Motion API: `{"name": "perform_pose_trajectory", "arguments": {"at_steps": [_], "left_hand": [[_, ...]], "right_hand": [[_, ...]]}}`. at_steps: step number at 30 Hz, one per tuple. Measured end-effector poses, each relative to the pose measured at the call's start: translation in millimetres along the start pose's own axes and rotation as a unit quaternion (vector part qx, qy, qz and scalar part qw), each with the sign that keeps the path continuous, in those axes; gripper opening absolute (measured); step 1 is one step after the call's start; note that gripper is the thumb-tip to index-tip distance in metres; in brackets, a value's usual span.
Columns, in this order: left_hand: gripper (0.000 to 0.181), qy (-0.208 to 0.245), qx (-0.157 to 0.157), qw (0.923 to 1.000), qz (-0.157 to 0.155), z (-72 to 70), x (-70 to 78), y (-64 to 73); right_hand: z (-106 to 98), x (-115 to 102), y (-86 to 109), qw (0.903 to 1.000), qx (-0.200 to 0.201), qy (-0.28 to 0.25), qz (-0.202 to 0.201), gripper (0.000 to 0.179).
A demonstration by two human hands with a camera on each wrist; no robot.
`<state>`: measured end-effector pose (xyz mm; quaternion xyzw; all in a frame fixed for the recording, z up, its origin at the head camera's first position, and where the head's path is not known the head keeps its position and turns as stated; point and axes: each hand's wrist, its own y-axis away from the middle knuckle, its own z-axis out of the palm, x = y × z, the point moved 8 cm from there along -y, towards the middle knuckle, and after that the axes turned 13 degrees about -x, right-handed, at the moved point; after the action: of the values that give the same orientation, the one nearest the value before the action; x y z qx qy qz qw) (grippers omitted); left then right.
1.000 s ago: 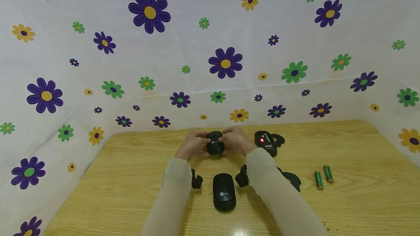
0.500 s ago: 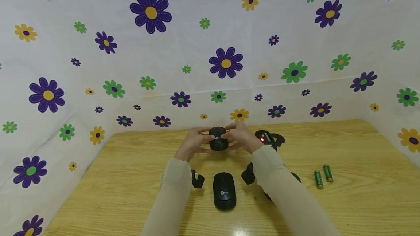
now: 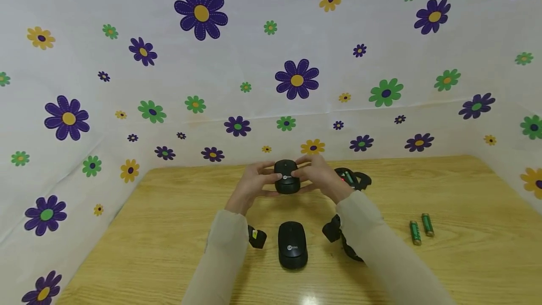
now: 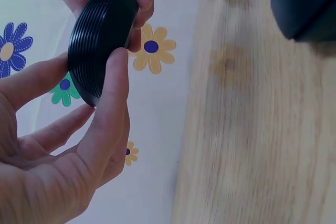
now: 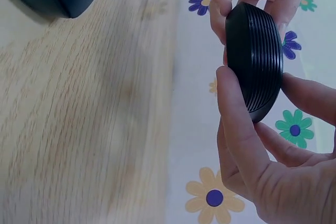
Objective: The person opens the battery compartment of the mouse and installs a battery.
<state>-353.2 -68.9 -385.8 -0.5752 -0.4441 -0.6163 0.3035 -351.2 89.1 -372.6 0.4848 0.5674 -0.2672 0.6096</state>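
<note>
Both hands hold a black computer mouse between them, raised above the far part of the table. My left hand grips its left side and my right hand its right side, both thumbs toward the top shell. Fine ridges line the mouse's side in the left wrist view, where the left fingers pinch it. From the other side, the right wrist view has the right fingers pinching the same mouse. A second black mouse rests on the table between the forearms.
Beyond the right forearm lies an opened mouse with a battery inside and a red light, its loose cover beside it. Another black piece is partly under the right sleeve. Two green batteries lie to the right. A flowered cloth backs the table.
Both hands have lifted the held mouse off the table, moving it slightly up and right in the head view. The right forearm now hides more of the opened mouse and the black piece.
</note>
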Motion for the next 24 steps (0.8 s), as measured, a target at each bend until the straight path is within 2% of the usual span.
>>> {"name": "perform_pose_trajectory", "arguments": {"at_steps": [8, 17, 24], "left_hand": [[0.054, 0.014, -0.011, 0.9997, 0.019, 8.8, 1.4, 7.6], [0.053, 0.018, -0.018, 0.9992, 0.032, 17.8, 6.4, 16.8], [0.054, 0.024, -0.027, 0.9985, 0.041, 28.9, 8.1, 23.9]], "right_hand": [[-1.7, -0.4, 11.5, 0.9997, -0.009, 0.013, -0.017, 0.049], [-2.5, -5.1, 27.4, 0.9980, -0.020, 0.020, -0.056, 0.050], [-5.4, -2.2, 40.1, 0.9978, -0.021, 0.020, -0.060, 0.053]]}}
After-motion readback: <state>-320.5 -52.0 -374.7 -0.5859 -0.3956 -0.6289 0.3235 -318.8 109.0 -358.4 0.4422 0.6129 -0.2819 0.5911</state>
